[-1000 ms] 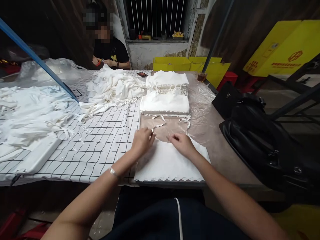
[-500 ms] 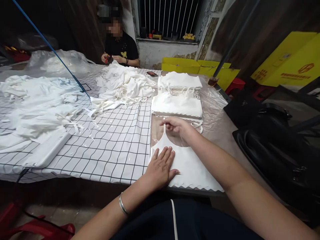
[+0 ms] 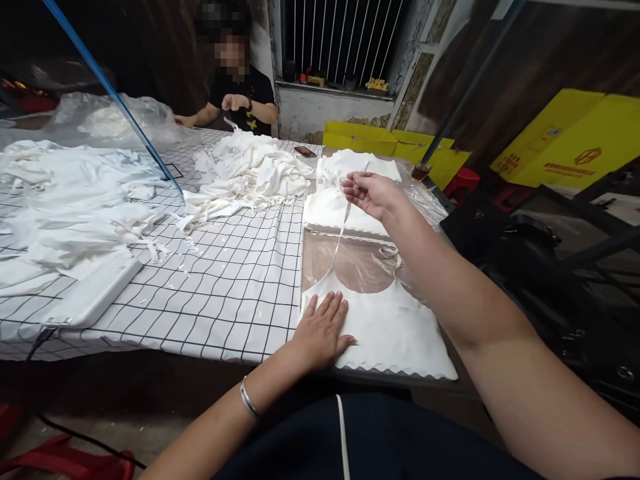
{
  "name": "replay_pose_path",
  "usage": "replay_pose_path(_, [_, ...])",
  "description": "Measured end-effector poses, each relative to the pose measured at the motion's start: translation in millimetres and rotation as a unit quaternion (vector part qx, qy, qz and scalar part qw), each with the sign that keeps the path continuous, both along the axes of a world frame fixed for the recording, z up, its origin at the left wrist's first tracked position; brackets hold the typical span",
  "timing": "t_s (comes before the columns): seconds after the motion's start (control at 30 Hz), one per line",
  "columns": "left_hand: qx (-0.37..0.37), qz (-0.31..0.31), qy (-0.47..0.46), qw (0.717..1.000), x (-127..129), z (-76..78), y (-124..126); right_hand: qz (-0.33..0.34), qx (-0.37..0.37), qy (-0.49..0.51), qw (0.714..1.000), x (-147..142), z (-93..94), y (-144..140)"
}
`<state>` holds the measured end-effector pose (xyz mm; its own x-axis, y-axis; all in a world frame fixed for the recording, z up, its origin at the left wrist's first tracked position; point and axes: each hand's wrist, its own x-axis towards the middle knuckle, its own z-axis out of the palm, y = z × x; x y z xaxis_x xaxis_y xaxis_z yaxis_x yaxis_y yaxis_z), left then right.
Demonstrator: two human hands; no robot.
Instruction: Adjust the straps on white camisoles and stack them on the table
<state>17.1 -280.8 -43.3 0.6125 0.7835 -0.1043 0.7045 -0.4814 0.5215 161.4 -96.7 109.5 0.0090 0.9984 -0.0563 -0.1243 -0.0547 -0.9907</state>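
A white camisole point(image 3: 390, 327) with a wavy hem lies flat at the table's near edge. My left hand point(image 3: 324, 330) rests flat on its left part, fingers outstretched. Between the closed fingers of my right hand point(image 3: 367, 193) is the camisole's left strap point(image 3: 342, 233), pulled up and away from the neckline. The other strap point(image 3: 391, 253) lies loosely curled to the right. Just beyond, a neat stack of white camisoles point(image 3: 325, 210) sits partly behind my right hand, with another stack point(image 3: 355, 160) farther back.
Loose white garments point(image 3: 255, 167) are heaped mid-table, more point(image 3: 75, 207) at left beside a long white device point(image 3: 95, 293). A blue pole point(image 3: 115, 97) slants across the left. Opposite sits a person point(image 3: 260, 93). Black bags point(image 3: 530, 267) and yellow boxes point(image 3: 565, 140) are at right.
My right hand has moved away from me and up, drawing the strap out longer. My left hand has stayed flat on the camisole. The person opposite has moved their hands apart.
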Motion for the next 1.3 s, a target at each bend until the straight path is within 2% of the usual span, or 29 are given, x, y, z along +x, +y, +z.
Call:
replay_pose_path(0.03, [-0.044, 0.019, -0.081, 0.996, -1.0, 5.3, 0.7, 0.03, 0.052, -0.016, 0.998, 3.1, -2.3, -24.9])
replay_pose_path(0.07, [-0.106, 0.048, -0.187, 0.975, -2.0, 11.4, 1.3, 0.068, 0.098, -0.044, 0.992, 6.7, -7.2, -53.7])
replay_pose_path(0.1, [-0.187, 0.081, -0.302, 0.931, -2.7, 18.1, 1.9, 0.107, 0.139, -0.077, 0.982, 10.6, -14.4, -85.1])
replay_pose_path(0.13, [-0.28, 0.113, -0.407, 0.862, -3.1, 24.9, 2.5, 0.148, 0.177, -0.118, 0.966, 15.1, -23.3, -117.4])
replay_pose_path(0.17, [-0.377, 0.14, -0.485, 0.777, -3.0, 31.2, 3.0, 0.202, 0.202, -0.171, 0.943, 19.9, -33.5, -149.0])
replay_pose_path(0.2, [-0.464, 0.159, -0.532, 0.69, -2.4, 36.7, 3.5, 0.246, 0.22, -0.221, 0.918, 25.2, -44.2, -178.0])
replay_pose_path(0.23, [-0.531, 0.172, -0.555, 0.617, -1.3, 41.0, 3.9, 0.281, 0.239, -0.259, 0.892, 30.7, -54.9, -203.3])
replay_pose_path(0.27, [-0.574, 0.183, -0.565, 0.564, 0.2, 44.2, 4.0, 0.302, 0.247, -0.287, 0.875, 36.3, -64.9, -223.8])
replay_pose_path(0.3, [-0.595, 0.194, -0.571, 0.532, 2.1, 46.4, 3.7, 0.299, 0.247, -0.304, 0.87, 41.8, -74.1, -239.2])
replay_pose_path(0.33, [-0.599, 0.208, -0.577, 0.515, 4.2, 47.8, 3.1, 0.274, 0.24, -0.312, 0.877, 47.0, -82.1, -249.4])
replay_pose_path(0.4, [-0.586, 0.234, -0.586, 0.508, 8.3, 49.4, 0.5, 0.164, 0.207, -0.311, 0.913, 55.8, -94.3, -256.4])
replay_pose_path(0.47, [-0.573, 0.246, -0.586, 0.517, 11.7, 51.1, -3.6, 0.05, 0.159, -0.295, 0.941, 60.5, -101.8, -251.5])
replay_pose_path(0.53, [-0.557, 0.248, -0.583, 0.537, 14.6, 53.1, -8.9, 0.001, 0.11, -0.268, 0.957, 59.4, -105.9, -241.9])
replay_pose_path(0.63, [-0.529, 0.254, -0.573, 0.571, 18.4, 53.7, -18.6, 0.038, 0.05, -0.223, 0.973, 48.0, -110.0, -228.9])
replay_pose_path(0.7, [-0.524, 0.269, -0.564, 0.579, 20.5, 51.2, -23.6, 0.092, 0.013, -0.183, 0.979, 38.8, -112.7, -224.0])
replay_pose_path(0.77, [-0.533, 0.293, -0.561, 0.562, 21.5, 46.6, -24.2, 0.132, -0.031, -0.125, 0.983, 32.4, -114.7, -222.1])
replay_pose_path(0.9, [-0.573, 0.324, -0.568, 0.494, 20.8, 37.1, -8.9, 0.157, -0.115, -0.006, 0.981, 29.6, -112.9, -225.8])
replay_pose_path(0.97, [-0.576, 0.317, -0.576, 0.486, 20.9, 34.9, 3.4, 0.179, -0.145, 0.023, 0.973, 30.4, -110.3, -229.6])
replay_pose_path(1.3, [-0.499, 0.304, -0.576, 0.571, 17.6, 51.1, 78.1, 0.28, -0.205, -0.013, 0.938, 52.0, -108.6, -246.8])
